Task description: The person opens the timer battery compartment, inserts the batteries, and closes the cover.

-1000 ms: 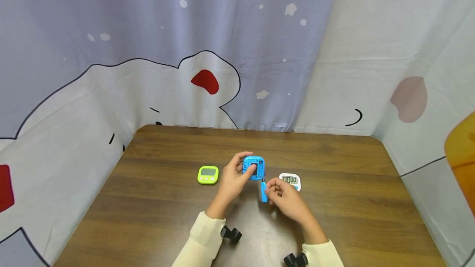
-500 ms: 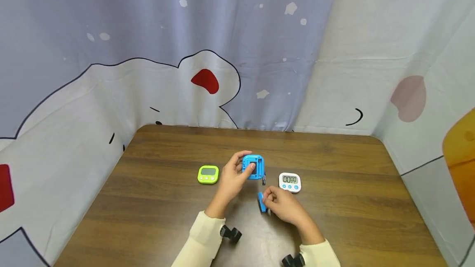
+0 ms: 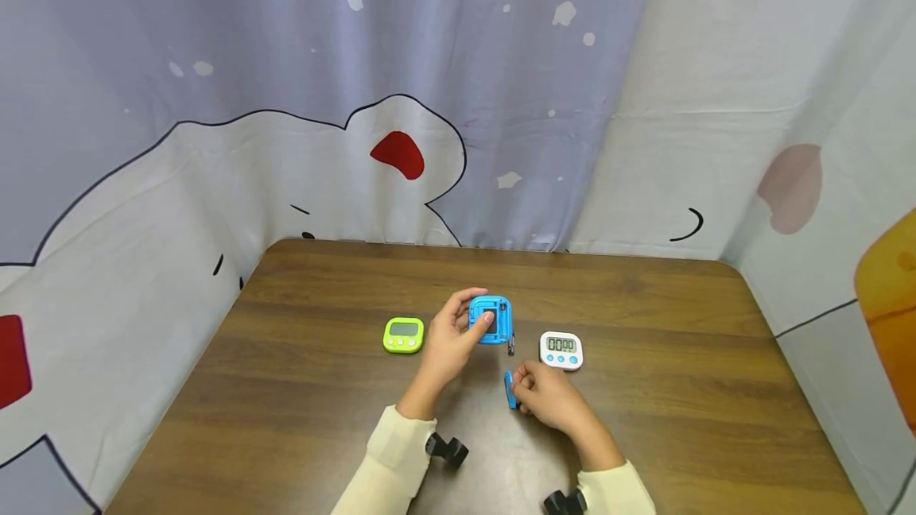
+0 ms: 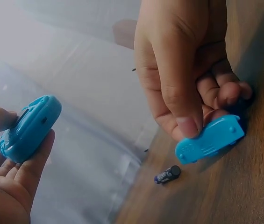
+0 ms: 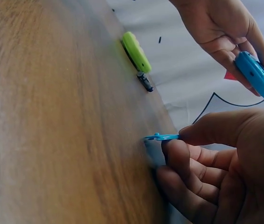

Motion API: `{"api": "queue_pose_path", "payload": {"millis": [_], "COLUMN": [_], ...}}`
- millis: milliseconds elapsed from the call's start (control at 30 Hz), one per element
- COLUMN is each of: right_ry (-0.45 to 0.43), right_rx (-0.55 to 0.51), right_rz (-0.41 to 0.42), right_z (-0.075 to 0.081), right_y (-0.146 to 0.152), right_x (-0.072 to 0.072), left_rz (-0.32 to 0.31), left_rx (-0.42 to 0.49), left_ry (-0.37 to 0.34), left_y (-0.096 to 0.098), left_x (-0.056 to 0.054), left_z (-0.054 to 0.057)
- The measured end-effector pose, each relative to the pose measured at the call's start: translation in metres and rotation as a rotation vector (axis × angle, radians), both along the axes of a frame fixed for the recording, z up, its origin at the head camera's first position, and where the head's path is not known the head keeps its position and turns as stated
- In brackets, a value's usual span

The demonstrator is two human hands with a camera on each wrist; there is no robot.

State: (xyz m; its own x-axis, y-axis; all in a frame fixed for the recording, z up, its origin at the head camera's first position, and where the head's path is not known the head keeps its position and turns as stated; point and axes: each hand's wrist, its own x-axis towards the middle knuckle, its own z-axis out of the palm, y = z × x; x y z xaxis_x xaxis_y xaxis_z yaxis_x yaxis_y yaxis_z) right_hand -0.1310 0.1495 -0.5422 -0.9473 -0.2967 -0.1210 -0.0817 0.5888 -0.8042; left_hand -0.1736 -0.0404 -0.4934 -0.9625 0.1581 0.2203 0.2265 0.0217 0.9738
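My left hand [image 3: 447, 344] holds a blue digital timer [image 3: 490, 319] above the table, thumb across its back, where the battery compartment shows uncovered. Between thumb and forefinger my right hand [image 3: 549, 394] pinches the small blue battery cover [image 4: 210, 139], apart from the timer and close over the tabletop. In the right wrist view the cover [image 5: 161, 137] appears edge-on, its other fingers curled beneath. A small dark battery [image 4: 167, 174] lies on the wood beyond the cover. From the head camera, this battery [image 3: 511, 346] shows just below the timer's lower right corner.
On the wooden table [image 3: 308, 420], a green timer [image 3: 403, 335] lies left of my left hand. A white timer [image 3: 561, 350] with blue buttons sits just beyond my right hand. Patterned curtains [image 3: 529, 102] hang behind and beside the table.
My right hand has drawn the battery cover down, away from the blue timer and toward me. More of the white timer and the battery show now. The left hand stays nearly still.
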Motion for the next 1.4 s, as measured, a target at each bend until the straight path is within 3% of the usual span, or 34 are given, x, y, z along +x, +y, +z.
{"api": "queue_pose_path", "payload": {"millis": [100, 500, 567, 800, 1000, 1400], "right_ry": [-0.004, -0.027, -0.021, -0.028, 0.0, 0.183], "right_rx": [-0.01, -0.024, -0.019, -0.02, -0.009, -0.002], "right_rz": [-0.003, -0.042, -0.045, -0.055, -0.052, -0.104], "right_z": [0.0, -0.003, -0.002, -0.002, -0.001, 0.005], "right_y": [0.001, 0.002, 0.003, 0.002, 0.003, -0.001], "right_x": [0.0, 0.0, 0.0, 0.0, 0.0, -0.002], "left_rz": [-0.005, -0.015, -0.022, -0.042, -0.038, -0.042], "left_rx": [0.007, 0.025, 0.023, -0.006, -0.007, -0.007], "left_ry": [0.004, -0.005, -0.007, 0.009, 0.008, -0.013], "left_y": [0.001, 0.002, 0.002, 0.001, 0.002, 0.001], "left_x": [-0.006, -0.005, -0.004, 0.009, 0.01, 0.009], "left_z": [-0.012, -0.013, -0.011, 0.015, 0.018, 0.016]}}
